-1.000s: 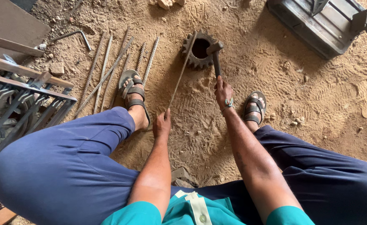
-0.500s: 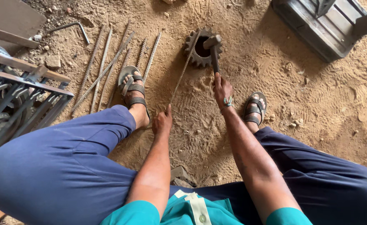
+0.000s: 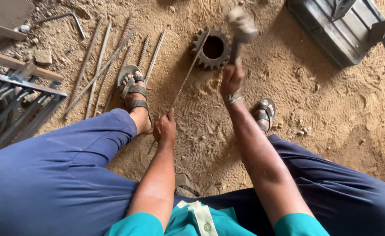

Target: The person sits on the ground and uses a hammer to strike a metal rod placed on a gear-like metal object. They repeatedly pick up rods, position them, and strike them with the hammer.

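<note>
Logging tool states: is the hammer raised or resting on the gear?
Raised. The right hand holds the hammer with its blurred head above the gear; the rod lies across the gear.

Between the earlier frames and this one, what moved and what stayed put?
The right hand has swung the hammer up off the gear wheel; its head is now raised and motion-blurred. The left hand still grips the thin steel rod laid across the gear. Gear, spare rods and feet have not shifted.
</note>
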